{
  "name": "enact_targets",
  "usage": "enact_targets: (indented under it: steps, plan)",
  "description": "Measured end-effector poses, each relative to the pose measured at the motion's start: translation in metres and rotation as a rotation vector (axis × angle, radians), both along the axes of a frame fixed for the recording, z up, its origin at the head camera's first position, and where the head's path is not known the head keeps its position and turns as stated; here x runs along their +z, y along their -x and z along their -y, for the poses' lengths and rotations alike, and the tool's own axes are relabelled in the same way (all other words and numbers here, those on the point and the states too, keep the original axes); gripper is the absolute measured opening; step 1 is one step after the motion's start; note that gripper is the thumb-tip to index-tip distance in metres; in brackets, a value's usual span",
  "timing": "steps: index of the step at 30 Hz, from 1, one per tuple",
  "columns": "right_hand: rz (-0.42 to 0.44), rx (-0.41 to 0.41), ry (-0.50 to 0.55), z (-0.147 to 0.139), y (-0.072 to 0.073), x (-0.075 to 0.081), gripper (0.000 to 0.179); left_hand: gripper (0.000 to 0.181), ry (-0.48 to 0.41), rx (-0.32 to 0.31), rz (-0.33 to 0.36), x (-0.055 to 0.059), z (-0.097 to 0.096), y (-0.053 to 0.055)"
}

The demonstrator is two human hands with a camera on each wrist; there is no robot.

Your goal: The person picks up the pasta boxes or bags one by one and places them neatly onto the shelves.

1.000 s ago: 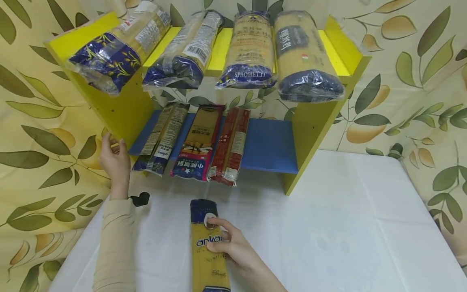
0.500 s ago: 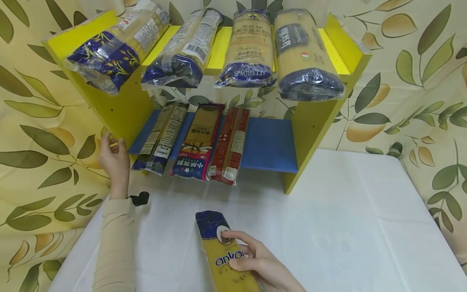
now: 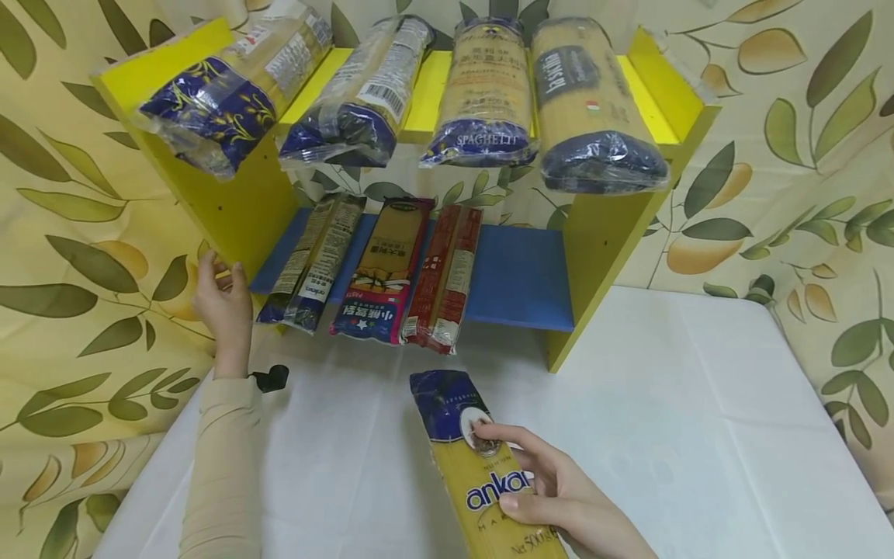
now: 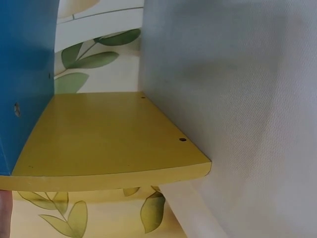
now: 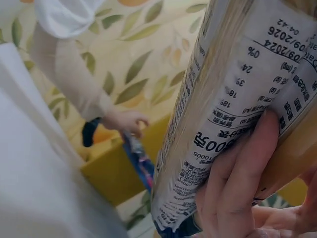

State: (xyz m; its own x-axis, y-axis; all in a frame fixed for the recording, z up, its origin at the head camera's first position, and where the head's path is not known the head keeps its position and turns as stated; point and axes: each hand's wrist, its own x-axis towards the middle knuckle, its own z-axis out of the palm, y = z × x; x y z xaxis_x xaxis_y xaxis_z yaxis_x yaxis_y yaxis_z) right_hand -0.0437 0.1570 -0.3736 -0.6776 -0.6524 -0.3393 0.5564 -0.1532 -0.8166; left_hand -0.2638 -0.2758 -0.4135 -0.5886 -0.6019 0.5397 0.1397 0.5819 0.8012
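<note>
My right hand (image 3: 566, 497) grips a yellow and dark blue pack of spaghetti (image 3: 482, 489) marked "anka" in front of the shelf rack, thumb and index finger on its printed face. In the right wrist view, more fingers (image 5: 240, 183) curl against the pack's labelled back (image 5: 198, 139). At the far left, my left hand (image 3: 226, 310) holds the front edge of the rack's yellow side panel (image 3: 237, 210), near the height of the blue shelf (image 3: 520, 272). Only a sliver of a finger (image 4: 5, 213) shows by that panel (image 4: 99, 134) in the left wrist view.
On the blue shelf lie a dark pasta pack (image 3: 314, 264), a pink-and-blue one (image 3: 384, 272) and a red one (image 3: 443, 279). Several larger pasta packs, among them a spaghetti pack (image 3: 485, 85), lie on the yellow top shelf (image 3: 426, 93). A white-covered table (image 3: 670, 435) is underneath.
My right hand has carried the spaghetti pack to the right, and the pack has tilted, its top end leaning left. The left hand stays at the side panel.
</note>
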Motion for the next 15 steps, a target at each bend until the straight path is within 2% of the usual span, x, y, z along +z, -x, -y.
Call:
enact_targets:
  steps: [2,5,10,15]
  plan:
    - [0.001,-0.01,0.053,-0.005,0.0,0.005,0.058,0.032,-0.003,-0.001,-0.002,0.0,0.001,0.0]
    - [-0.047,-0.054,0.092,-0.008,0.002,0.011,0.059,0.032,-0.009,0.002,0.001,0.001,0.002,0.0]
    - [-0.169,-0.14,0.033,-0.009,0.007,0.018,0.06,0.033,0.005,0.014,0.03,0.002,0.001,-0.001]
    - [-0.186,-0.169,0.007,-0.01,0.007,0.026,0.062,0.035,0.014,0.005,0.032,0.001,0.001,-0.001]
